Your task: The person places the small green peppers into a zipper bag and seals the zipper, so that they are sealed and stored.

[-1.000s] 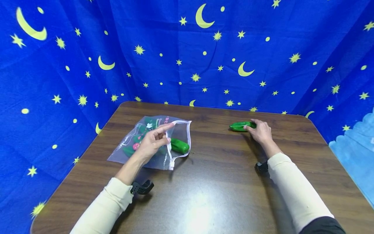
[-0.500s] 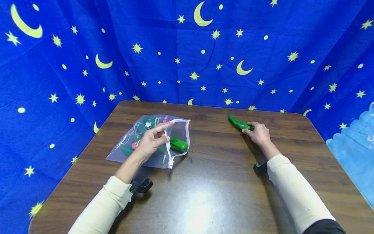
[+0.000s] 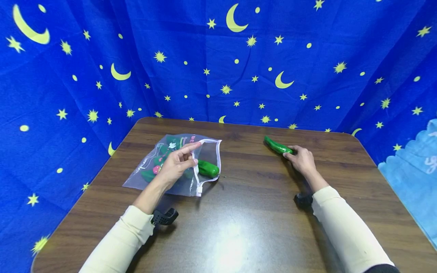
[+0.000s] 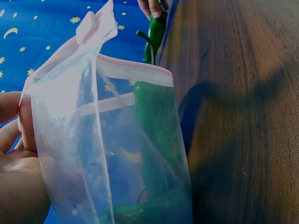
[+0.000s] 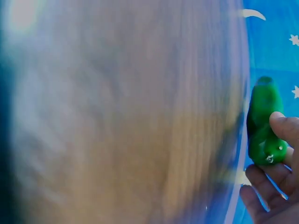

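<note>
My left hand (image 3: 175, 167) holds the mouth of a see-through zip bag (image 3: 182, 187), pinching its white-edged rim with the index finger stretched along it. A green chili pepper (image 3: 209, 169) lies inside, its stem end at the opening; in the left wrist view that stem pokes out past the rim. More green shows low in the bag (image 4: 105, 154), behind the cloudy plastic. At the right, my right hand (image 3: 304, 159) grips another green chili pepper (image 3: 275, 145) at one end between thumb and fingers. Its free end points to the back left.
Both hands work over a brown wood-grain table (image 3: 259, 212). A blue curtain (image 3: 191, 45) with yellow moons and stars rises behind and to the left. Light-blue cloth (image 3: 414, 182) hangs at the right edge. The bag's white slider (image 3: 199, 190) sits at its near corner.
The pepper in my right hand has turned from lying crosswise to slanting, its free end now toward the back. My right hand has come slightly nearer. The left hand keeps its hold on the bag.
</note>
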Tool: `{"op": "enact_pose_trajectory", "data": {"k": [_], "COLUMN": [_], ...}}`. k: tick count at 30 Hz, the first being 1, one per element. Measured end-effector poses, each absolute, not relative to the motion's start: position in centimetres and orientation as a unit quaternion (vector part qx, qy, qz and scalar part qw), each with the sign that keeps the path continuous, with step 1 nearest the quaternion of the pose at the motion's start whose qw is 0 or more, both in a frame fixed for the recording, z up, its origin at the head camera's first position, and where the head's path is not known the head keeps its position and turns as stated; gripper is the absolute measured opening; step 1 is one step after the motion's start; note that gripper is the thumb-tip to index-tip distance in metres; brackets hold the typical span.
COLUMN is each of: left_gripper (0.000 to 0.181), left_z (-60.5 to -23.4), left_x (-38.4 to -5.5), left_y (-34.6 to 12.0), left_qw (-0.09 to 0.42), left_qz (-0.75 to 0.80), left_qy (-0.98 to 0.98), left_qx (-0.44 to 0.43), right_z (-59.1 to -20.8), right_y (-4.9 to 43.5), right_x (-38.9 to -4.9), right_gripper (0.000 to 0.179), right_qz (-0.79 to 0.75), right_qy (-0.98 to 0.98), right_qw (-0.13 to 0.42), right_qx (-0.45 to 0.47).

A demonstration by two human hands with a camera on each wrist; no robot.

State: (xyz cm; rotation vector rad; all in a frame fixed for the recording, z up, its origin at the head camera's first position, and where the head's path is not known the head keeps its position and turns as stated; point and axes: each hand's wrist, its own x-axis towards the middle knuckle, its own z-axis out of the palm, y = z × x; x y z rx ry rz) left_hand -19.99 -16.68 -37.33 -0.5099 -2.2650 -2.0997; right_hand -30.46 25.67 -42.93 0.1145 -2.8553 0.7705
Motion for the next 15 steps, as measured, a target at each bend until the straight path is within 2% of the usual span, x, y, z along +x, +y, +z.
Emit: {"op": "enact_pose_trajectory", "data": {"k": [15], "left_gripper": [0.055], "left_z": [-37.1], "left_x": [-19.9], "left_y": [-16.7], "left_qw": [0.002], "left_qz": [-0.667], "left_qy": [-0.728], "left_qx": [-0.158], "right_z": [-42.2], "right_y": [24.4], "right_x": [-27.6], "right_gripper": [0.045], "right_qz": [0.324], "right_qy": [-0.938], "right_qw": [0.110], "right_qx": [0.055]}}
